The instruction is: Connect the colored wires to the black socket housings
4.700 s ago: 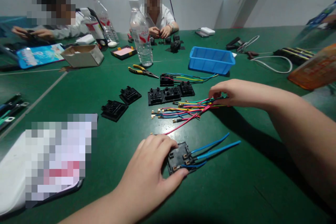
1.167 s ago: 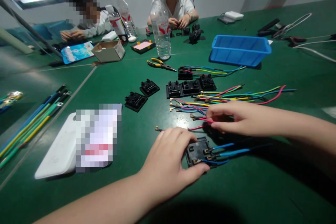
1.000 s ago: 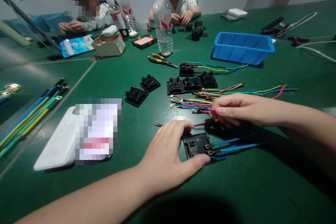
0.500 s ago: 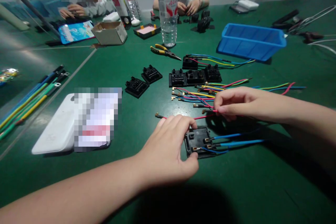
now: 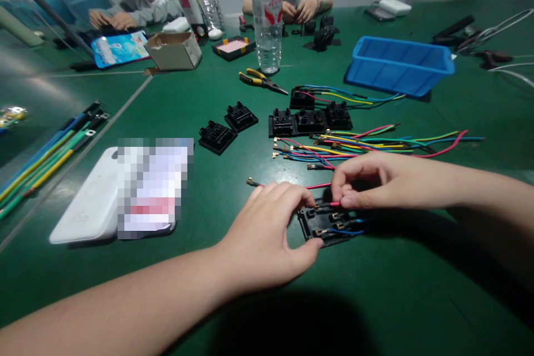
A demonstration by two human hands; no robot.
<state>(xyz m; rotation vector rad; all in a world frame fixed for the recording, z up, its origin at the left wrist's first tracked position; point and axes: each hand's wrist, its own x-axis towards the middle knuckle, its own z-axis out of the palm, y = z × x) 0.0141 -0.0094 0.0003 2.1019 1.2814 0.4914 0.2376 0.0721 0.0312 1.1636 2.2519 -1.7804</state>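
My left hand (image 5: pixel 267 233) grips the left edge of a black socket module (image 5: pixel 329 225) lying on the green table, thumb and fingers closed on it. Blue wires are plugged into the module. My right hand (image 5: pixel 371 181) pinches a red wire (image 5: pixel 334 203) with its brass terminal end right at the module's top edge. A bundle of loose coloured wires (image 5: pixel 354 144) lies just beyond my right hand. Several more black modules (image 5: pixel 308 119) sit behind the bundle.
A blue plastic bin (image 5: pixel 398 64) stands at the back right, yellow-handled pliers (image 5: pixel 261 80) and a water bottle (image 5: pixel 267 11) at the back centre. A white pad (image 5: pixel 94 203) and thick cables (image 5: pixel 45 150) lie to the left. Two other people work across the table.
My right hand picked a red wire from the bundle and brought it down to the module. My left hand kept hold of the module.
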